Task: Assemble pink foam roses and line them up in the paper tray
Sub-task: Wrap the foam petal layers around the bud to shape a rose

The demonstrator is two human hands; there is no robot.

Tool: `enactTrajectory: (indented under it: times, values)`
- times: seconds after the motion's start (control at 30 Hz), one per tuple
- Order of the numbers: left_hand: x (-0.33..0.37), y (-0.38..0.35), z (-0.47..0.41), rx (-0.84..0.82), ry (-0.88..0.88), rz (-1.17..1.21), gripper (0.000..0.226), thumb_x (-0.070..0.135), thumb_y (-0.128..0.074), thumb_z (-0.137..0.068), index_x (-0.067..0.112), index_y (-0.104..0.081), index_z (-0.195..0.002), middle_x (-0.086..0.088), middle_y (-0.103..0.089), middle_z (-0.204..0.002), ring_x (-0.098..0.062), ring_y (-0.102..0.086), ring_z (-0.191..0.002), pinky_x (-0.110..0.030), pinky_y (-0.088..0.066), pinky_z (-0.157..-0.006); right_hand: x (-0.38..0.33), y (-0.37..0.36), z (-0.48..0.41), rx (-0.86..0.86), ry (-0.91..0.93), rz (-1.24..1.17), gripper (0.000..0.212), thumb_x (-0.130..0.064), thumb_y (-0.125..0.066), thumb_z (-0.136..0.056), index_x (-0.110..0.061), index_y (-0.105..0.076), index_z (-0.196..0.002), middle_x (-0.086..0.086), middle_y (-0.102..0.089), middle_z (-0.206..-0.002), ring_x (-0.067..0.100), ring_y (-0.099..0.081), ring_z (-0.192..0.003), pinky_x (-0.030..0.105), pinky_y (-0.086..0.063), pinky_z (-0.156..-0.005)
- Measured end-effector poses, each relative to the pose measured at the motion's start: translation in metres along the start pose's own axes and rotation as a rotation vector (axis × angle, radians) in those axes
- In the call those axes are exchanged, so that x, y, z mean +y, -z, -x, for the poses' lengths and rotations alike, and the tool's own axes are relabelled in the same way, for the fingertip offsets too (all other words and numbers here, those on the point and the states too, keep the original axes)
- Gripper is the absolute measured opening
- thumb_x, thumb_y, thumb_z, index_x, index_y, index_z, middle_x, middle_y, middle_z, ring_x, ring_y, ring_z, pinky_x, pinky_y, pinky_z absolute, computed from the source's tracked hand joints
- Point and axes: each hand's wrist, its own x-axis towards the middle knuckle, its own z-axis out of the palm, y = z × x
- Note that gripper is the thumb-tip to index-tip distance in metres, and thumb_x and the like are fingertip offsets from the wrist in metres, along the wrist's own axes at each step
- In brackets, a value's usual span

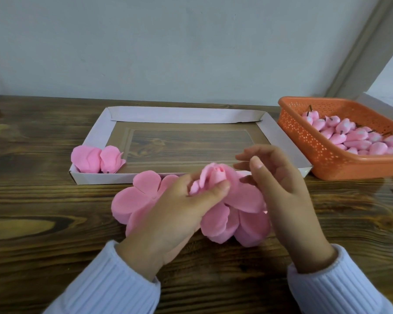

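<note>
My left hand (179, 214) pinches a half-made pink foam rose (216, 177), thumb pressed on the petals around its bud. My right hand (279, 184) hovers just right of the rose with fingers loosely curled, its lower fingers touching a petal. Under both hands lies a stack of flat pink petal sheets (134, 200), spread on the wooden table. The white paper tray (284, 137) sits behind them. Two finished roses (98, 159) lie side by side in its near left corner.
An orange perforated basket (309, 141) at the right holds several pink rose buds (359, 137) with dark stems. It stands against the tray's right side. A pale wall runs behind the table's far edge.
</note>
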Motion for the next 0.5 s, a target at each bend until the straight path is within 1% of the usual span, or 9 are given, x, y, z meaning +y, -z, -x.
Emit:
enactTrajectory:
  times: [0.03,0.1,0.17,0.2,0.27,0.33,0.37,0.43,0.5]
  values:
    - [-0.0005,0.0005,-0.0007,0.043,-0.013,0.029,0.030,0.031,-0.066,-0.081,0.016,-0.071,-0.106,0.001,-0.075,-0.089,-0.010,-0.071,-0.087,-0.021,-0.053,-0.072,0.0009,0.0008,-0.0006,0.030,-0.014,0.048,0.025,-0.036,-0.062,-0.084,-0.020,-0.062,-0.103,0.000,-0.070,-0.098,0.016,-0.068,-0.092,0.029,-0.055,-0.079]
    - [-0.0011,0.0005,-0.0016,0.126,-0.040,0.074,0.037,0.038,-0.067,-0.072,0.019,-0.072,-0.103,0.000,-0.076,-0.091,-0.012,-0.072,-0.090,-0.024,-0.055,-0.075,0.0027,0.0014,-0.0012,0.033,-0.039,0.149,0.022,-0.036,-0.065,-0.086,-0.022,-0.063,-0.103,-0.001,-0.072,-0.087,0.011,-0.069,-0.082,0.023,-0.053,-0.071]
    - [-0.0021,0.0003,-0.0024,0.178,-0.068,0.090,0.040,0.041,-0.068,-0.067,0.018,-0.073,-0.100,-0.001,-0.075,-0.089,-0.012,-0.072,-0.087,-0.024,-0.054,-0.073,0.0050,0.0008,-0.0006,-0.006,-0.044,0.238,0.024,-0.032,-0.064,-0.081,-0.023,-0.065,-0.103,-0.004,-0.072,-0.077,0.006,-0.067,-0.071,0.017,-0.048,-0.062]
    - [-0.0024,0.0002,-0.0026,0.194,-0.081,0.086,0.039,0.042,-0.068,-0.067,0.019,-0.074,-0.097,-0.001,-0.076,-0.088,-0.011,-0.072,-0.085,-0.024,-0.054,-0.070,0.0059,0.0003,0.0000,-0.016,-0.029,0.280,0.020,-0.029,-0.066,-0.081,-0.024,-0.066,-0.100,-0.005,-0.072,-0.074,0.006,-0.066,-0.069,0.016,-0.047,-0.060]
    - [-0.0027,-0.0004,-0.0027,0.219,-0.096,0.067,0.039,0.044,-0.067,-0.066,0.020,-0.074,-0.096,-0.001,-0.076,-0.088,-0.011,-0.072,-0.084,-0.026,-0.054,-0.070,0.0074,-0.0008,0.0006,-0.008,0.032,0.352,0.011,-0.019,-0.071,-0.081,-0.024,-0.069,-0.091,-0.007,-0.071,-0.073,0.006,-0.066,-0.069,0.018,-0.049,-0.062]
    - [-0.0034,-0.0008,-0.0028,0.247,-0.107,0.047,0.037,0.045,-0.067,-0.068,0.021,-0.073,-0.096,-0.001,-0.076,-0.087,-0.011,-0.072,-0.083,-0.027,-0.052,-0.070,0.0079,-0.0018,0.0012,0.022,0.113,0.421,0.013,-0.012,-0.073,-0.080,-0.024,-0.069,-0.082,-0.012,-0.070,-0.074,0.007,-0.065,-0.071,0.018,-0.050,-0.063]
    - [-0.0041,-0.0006,-0.0031,0.262,-0.111,0.033,0.032,0.043,-0.067,-0.071,0.022,-0.073,-0.094,0.000,-0.076,-0.085,-0.010,-0.072,-0.081,-0.027,-0.051,-0.070,0.0078,-0.0024,0.0016,0.038,0.154,0.456,0.015,-0.011,-0.073,-0.079,-0.025,-0.068,-0.079,-0.013,-0.068,-0.073,0.007,-0.064,-0.072,0.018,-0.050,-0.063]
    - [-0.0056,-0.0008,-0.0036,0.277,-0.113,0.003,0.019,0.038,-0.067,-0.079,0.024,-0.073,-0.091,0.002,-0.076,-0.083,-0.009,-0.071,-0.080,-0.027,-0.051,-0.070,0.0069,-0.0038,0.0029,0.049,0.221,0.500,0.016,-0.011,-0.073,-0.079,-0.025,-0.066,-0.077,-0.013,-0.066,-0.072,0.008,-0.063,-0.072,0.021,-0.051,-0.061]
    - [-0.0061,-0.0010,-0.0032,0.279,-0.116,-0.026,0.024,0.043,-0.066,-0.075,0.026,-0.073,-0.091,0.005,-0.076,-0.084,-0.006,-0.071,-0.080,-0.024,-0.051,-0.069,0.0056,-0.0048,0.0042,0.044,0.290,0.516,0.017,-0.008,-0.074,-0.079,-0.023,-0.066,-0.078,-0.015,-0.064,-0.072,0.010,-0.062,-0.070,0.024,-0.051,-0.059]
